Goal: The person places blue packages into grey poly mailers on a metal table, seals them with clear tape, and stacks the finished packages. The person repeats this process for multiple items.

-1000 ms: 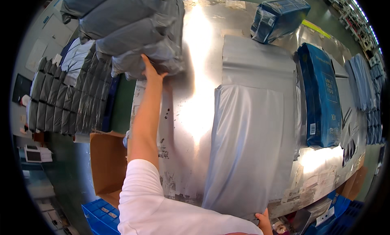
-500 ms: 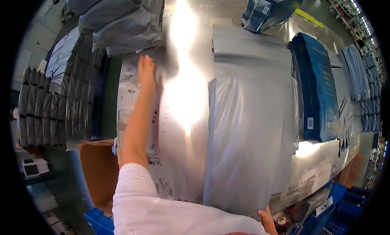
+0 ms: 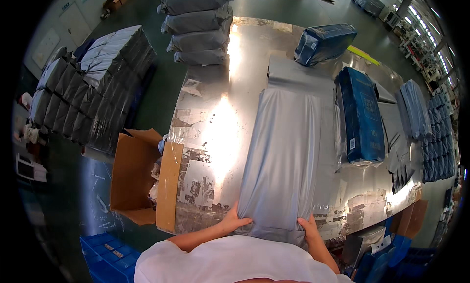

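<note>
A long grey plastic bag lies lengthwise on the metal table, its near end folded at the table's front edge. My left hand grips the left side of that end, thumb on top and the other fingers mostly out of sight. On the right side of the same end, my right hand holds it the same way, thumb over the plastic. Beneath it and a little further back is more flat grey plastic. To the right lies a blue package in clear wrap.
Stuffed grey parcels are stacked at the table's far left. An open cardboard box stands against the left edge. Another blue package sits at the back. Blue crates are at lower left, and more grey parcels beyond.
My left hand has come back from the far left of the table to the bag's near end. My right hand still holds that end. The view has shifted, showing more floor.
</note>
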Action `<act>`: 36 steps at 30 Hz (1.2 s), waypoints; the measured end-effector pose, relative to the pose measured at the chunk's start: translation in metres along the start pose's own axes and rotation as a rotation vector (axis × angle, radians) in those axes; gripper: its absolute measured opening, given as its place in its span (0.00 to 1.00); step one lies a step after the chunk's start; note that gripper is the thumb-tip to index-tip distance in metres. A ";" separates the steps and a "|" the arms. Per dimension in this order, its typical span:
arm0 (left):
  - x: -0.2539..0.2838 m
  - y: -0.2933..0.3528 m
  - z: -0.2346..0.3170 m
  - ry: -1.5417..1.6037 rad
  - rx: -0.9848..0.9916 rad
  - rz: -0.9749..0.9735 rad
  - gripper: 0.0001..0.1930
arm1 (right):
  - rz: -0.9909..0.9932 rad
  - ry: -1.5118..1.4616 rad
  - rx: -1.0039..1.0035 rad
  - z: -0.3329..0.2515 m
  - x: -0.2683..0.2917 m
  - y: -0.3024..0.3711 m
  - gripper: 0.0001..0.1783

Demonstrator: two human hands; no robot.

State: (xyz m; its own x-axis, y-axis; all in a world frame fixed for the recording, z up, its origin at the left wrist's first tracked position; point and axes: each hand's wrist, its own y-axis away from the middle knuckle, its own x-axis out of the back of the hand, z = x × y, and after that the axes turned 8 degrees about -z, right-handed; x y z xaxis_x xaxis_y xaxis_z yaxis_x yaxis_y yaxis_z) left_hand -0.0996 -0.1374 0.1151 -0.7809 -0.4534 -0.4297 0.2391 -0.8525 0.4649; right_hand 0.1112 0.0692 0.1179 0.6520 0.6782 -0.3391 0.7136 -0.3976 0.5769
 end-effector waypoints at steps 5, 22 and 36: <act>0.025 -0.024 0.040 -0.279 -0.314 0.020 0.43 | -0.118 0.044 0.233 -0.055 -0.027 -0.045 0.46; 0.211 -0.352 0.285 -1.995 -0.229 0.563 0.36 | -0.064 1.883 0.651 -0.185 -0.139 -0.446 0.32; -0.014 -0.307 0.106 -1.873 -0.526 0.190 0.31 | 0.149 1.005 0.999 -0.137 0.057 -0.228 0.23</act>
State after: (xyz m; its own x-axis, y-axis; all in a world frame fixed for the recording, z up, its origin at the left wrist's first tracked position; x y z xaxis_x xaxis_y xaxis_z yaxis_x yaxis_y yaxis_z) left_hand -0.2235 0.1585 0.0606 -0.1711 -0.0323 0.9847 0.2236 -0.9747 0.0069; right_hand -0.0492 0.2833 0.0689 0.5811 0.5674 0.5834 0.8094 -0.4780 -0.3413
